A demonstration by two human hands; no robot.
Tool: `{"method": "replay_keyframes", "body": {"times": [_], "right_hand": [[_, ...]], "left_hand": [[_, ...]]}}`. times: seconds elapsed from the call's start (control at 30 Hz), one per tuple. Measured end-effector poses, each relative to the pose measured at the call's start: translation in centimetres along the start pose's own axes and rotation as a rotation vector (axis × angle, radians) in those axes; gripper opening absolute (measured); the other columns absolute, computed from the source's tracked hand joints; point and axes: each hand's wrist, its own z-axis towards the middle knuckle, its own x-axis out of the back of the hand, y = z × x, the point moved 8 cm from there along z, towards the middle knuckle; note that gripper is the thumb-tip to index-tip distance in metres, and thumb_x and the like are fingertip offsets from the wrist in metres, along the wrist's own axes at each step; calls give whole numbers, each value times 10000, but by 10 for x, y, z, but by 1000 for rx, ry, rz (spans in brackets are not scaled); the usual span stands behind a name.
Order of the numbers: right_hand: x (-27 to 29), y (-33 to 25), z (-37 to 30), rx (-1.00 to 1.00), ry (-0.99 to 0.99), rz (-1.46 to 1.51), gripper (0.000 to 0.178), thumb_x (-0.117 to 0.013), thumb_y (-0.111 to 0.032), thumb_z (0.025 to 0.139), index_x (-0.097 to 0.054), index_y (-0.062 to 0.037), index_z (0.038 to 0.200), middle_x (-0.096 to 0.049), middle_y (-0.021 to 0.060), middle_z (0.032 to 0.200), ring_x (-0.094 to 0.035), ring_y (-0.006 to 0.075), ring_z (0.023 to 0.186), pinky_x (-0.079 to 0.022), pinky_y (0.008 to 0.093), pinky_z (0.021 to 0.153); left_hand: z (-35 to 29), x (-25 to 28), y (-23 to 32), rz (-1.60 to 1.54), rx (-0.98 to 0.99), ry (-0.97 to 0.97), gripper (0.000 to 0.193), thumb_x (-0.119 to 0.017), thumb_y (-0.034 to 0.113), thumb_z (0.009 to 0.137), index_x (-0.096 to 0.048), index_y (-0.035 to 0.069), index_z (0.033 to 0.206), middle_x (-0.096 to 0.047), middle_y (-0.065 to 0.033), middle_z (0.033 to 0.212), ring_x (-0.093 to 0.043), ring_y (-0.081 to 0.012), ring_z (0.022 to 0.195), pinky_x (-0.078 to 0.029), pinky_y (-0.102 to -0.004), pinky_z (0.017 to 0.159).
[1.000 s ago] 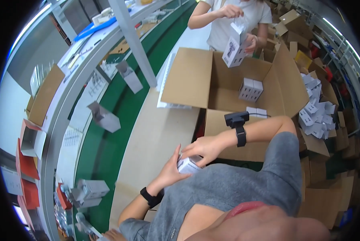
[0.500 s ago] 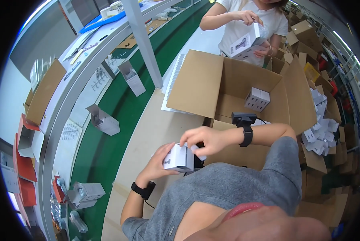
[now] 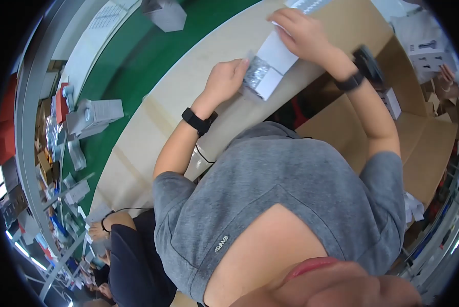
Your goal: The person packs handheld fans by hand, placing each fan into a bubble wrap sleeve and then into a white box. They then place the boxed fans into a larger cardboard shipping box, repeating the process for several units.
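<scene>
My left hand (image 3: 228, 81) grips the lower end of a small white carton (image 3: 276, 57) and presses a shiny silver bag (image 3: 256, 71) against its open end. At the carton's upper end, my right hand (image 3: 300, 26) has its fingers closed on the flap. Both hands hold the carton just above a beige worktable (image 3: 152, 128). Each wrist wears a black band, and a dark device (image 3: 366, 57) is strapped to the right one. My grey shirt fills the lower middle of the view.
A green conveyor belt (image 3: 119, 77) runs left of the table with grey-white boxes (image 3: 99, 112) on it. An open cardboard carton (image 3: 426, 143) stands at the right, with small white boxes (image 3: 425, 53) beyond it. Another person in dark clothes (image 3: 132, 261) sits at the lower left.
The view has tipped downward and closer. My hands have carried the white carton up over the table, and the silver bag now shows at its open end.
</scene>
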Motion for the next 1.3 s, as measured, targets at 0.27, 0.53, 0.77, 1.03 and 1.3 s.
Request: {"method": "replay_keyframes", "body": {"times": [0.27,0.53,0.77,1.03,1.3], "right_hand": [[-19,-112,-54,318,-198,-256,194,-610,-71,658,-575,-53,848,-575,71,964,-576,218,893,-471,346,815],[-19,-74,-101,125,-177,-197,166,-625,-88,662,-556,-51,809,-564,90,962,-563,241,899,-475,347,771],[-8,-81,-107,-92,-92,-27,195,-607,-80,682,-575,-55,873,-570,99,906,-564,268,867,-491,326,672],[-39,-68,-66,-68,-181,-272,269,-558,-57,683,-580,-83,950,-601,63,838,-565,256,807,-498,308,610],[-44,-59,-70,-112,-218,-351,222,-553,-78,681,-583,-96,900,-591,60,771,-559,250,816,-495,338,593]], "left_hand": [[-4,-3,-4,-87,-41,125,432,-418,324,896,-571,-30,700,-519,-223,574,-539,-377,592,-417,-421,554],[-19,11,23,193,-349,469,233,-523,242,831,-596,23,803,-599,-162,789,-575,-300,718,-447,-358,641],[-55,-18,81,548,-845,370,281,-590,243,759,-572,28,939,-582,-114,1015,-537,-245,931,-377,-355,858],[-45,-23,77,709,-789,234,346,-597,257,750,-558,-1,977,-564,-124,958,-514,-252,927,-358,-364,847],[-35,-18,71,624,-867,182,254,-613,207,736,-558,13,889,-564,-121,890,-513,-272,856,-389,-366,763]]}}
